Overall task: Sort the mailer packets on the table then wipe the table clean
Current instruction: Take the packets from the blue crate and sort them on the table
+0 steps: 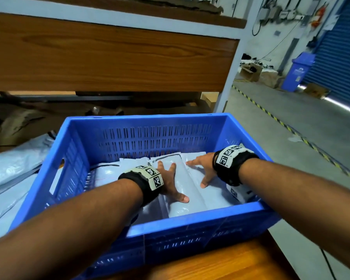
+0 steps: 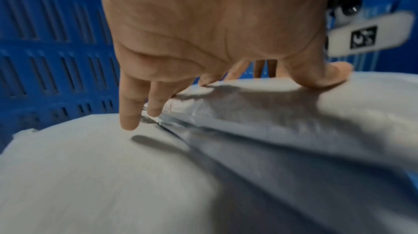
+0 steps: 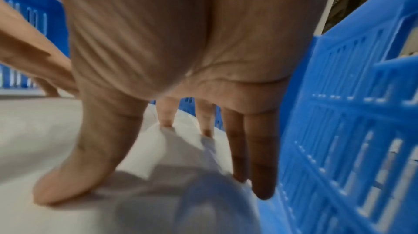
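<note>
Several grey-white mailer packets (image 1: 190, 205) lie stacked inside a blue plastic crate (image 1: 190, 220) on the wooden table (image 1: 220, 263). Both hands are down in the crate with fingers spread. My left hand (image 1: 172, 181) rests on the top packet (image 2: 294, 112), thumb flat on it, while two fingers hang towards a lower packet (image 2: 90, 184). My right hand (image 1: 198, 172) presses its thumb and straight fingers on the packet (image 3: 68, 130) beside the crate's right wall (image 3: 350, 112). Neither hand grips anything. In the wrist views I see the left hand (image 2: 221, 62) and the right hand (image 3: 169, 77) from the palm side.
More grey mailer packets (image 1: 12, 168) lie on the table left of the crate. A wooden shelf panel (image 1: 109, 57) stands behind the crate, with crumpled cardboard (image 1: 18, 122) below it. To the right, the table edge drops to a concrete floor with a blue bin (image 1: 299, 71).
</note>
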Available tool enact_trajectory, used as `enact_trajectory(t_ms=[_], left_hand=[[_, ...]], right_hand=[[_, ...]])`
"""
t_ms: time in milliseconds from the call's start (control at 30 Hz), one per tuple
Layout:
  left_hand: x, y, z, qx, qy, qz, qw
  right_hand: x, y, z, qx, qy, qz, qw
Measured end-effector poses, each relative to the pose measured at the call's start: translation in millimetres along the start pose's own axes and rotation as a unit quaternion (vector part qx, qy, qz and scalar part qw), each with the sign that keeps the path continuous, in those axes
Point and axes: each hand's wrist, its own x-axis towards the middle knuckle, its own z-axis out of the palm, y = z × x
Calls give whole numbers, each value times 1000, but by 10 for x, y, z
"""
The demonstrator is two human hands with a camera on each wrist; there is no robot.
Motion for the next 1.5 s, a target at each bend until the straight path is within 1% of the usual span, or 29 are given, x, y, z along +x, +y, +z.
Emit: enact_trajectory(t_ms=[100,167,233,300,400,500,600,733,800,1000,1200,1300,1400,1500], left_hand=[[-50,-126,-87,-27,-1,-6,1000],[-42,-184,-55,-22,-8,-21,1000],[-7,-177,19,-2,-24,-32,999],[41,-142,68,22,-26,-33,999],[45,-126,51,27,-21,-23,999],[-45,-161,-19,12,-30,-13,999],[-132,-185,-61,-9,-39,-2,999],[-172,-95,115,23,-47,-3,999],[-166,-63,136,31,-50,-7,998],[-290,-69,-64,28,-31,0,999],[-274,-53,56,17,-29,20,999],[-268,-108,-11,-6,-25,21,999],[-357,-182,-94,-1,9,17,1000],[-457,-263,-253,34,46,11,998]], right_hand=[[26,-1,-110,26,26,-5,999],[41,-12,-228,46,49,-4,998],[82,-52,-272,69,56,-7,996],[136,-106,-232,91,39,-12,995],[199,-145,-167,107,11,-20,994],[158,-107,-199,116,24,-28,993],[47,-3,-189,95,33,-25,995],[-53,99,60,69,-13,-19,997],[-49,93,167,61,-23,-14,998],[-179,108,72,96,7,-28,995],[-177,-84,94,101,14,-25,994],[-184,-91,67,111,26,-25,993],[-295,-69,-17,139,34,-27,989],[-409,-75,-218,132,70,-21,989]])
